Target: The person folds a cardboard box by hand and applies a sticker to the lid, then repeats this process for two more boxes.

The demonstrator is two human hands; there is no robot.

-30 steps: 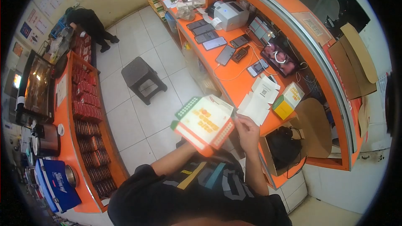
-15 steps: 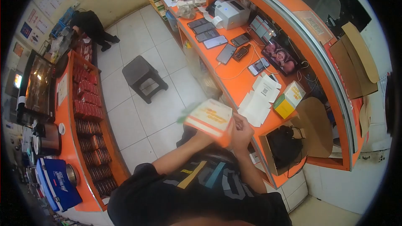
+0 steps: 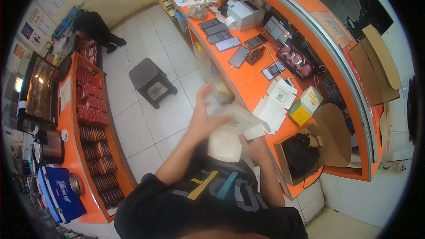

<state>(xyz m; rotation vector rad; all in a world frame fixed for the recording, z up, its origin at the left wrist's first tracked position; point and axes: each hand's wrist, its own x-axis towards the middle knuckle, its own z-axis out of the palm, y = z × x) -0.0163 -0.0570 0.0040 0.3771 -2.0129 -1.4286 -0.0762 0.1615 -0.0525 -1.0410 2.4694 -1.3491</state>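
Observation:
Close in front of my body is a white cardboard food box, partly unfolded. Its pale inner side shows, and a raised flap with small dark print is smeared by motion. My right hand grips the right side of the box between thumb and fingers. On the other side, my left hand is raised with its fingers apart, the thumb lying along the flap. Another white box, opened out, lies on the orange counter just beyond my right hand. Beside it stands a yellow, green and white box.
Several phones, a label printer and a tablet occupy the counter. An open brown carton holds a dark item at the right. A black stool stands on the floor. A person bends over at the far left shelves.
The box has turned from its orange-printed outside to its pale inside and opened out. My left hand has come up from beneath it to its left side, fingers spreading.

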